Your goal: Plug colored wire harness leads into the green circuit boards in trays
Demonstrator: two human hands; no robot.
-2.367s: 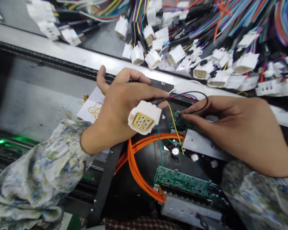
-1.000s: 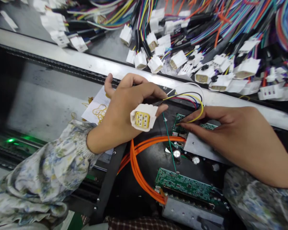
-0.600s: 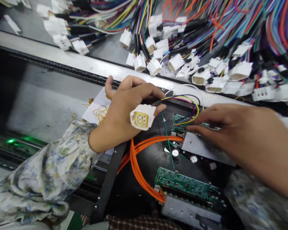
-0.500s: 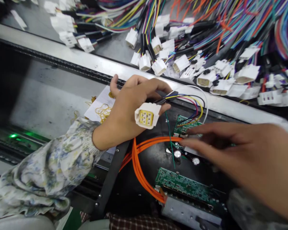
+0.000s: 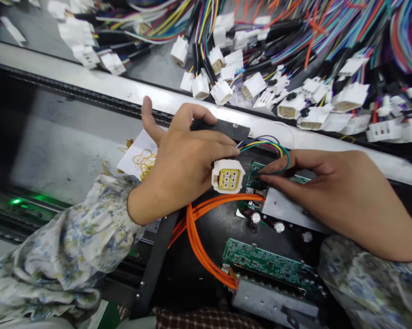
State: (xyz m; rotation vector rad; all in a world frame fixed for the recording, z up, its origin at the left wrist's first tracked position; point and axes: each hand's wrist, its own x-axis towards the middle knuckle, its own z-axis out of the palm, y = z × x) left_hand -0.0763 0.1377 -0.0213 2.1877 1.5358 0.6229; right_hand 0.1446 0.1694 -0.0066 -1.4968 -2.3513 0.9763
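My left hand (image 5: 188, 155) is closed on a wire harness, whose white connector (image 5: 228, 177) with a yellow face points towards me below the fingers. From the fingertips several thin coloured wires (image 5: 270, 142) arc right to the upper green circuit board (image 5: 254, 171). My right hand (image 5: 329, 187) pinches the end of the green wire (image 5: 287, 157) between thumb and forefinger, right at that board. The exact wire tip and its hole are hidden by the fingertips. A metal heat sink (image 5: 291, 208) lies below the right fingers.
An orange cable bundle (image 5: 199, 246) loops between the upper board and a lower green circuit board (image 5: 267, 258). Behind a pale metal rail (image 5: 116, 93) lie many harnesses with white connectors (image 5: 222, 91). Yellow rubber bands (image 5: 146, 162) rest on paper at left.
My right hand has moved up to the upper board with the green wire, which hung loose before. The white connector has shifted right and slightly down in my left hand.
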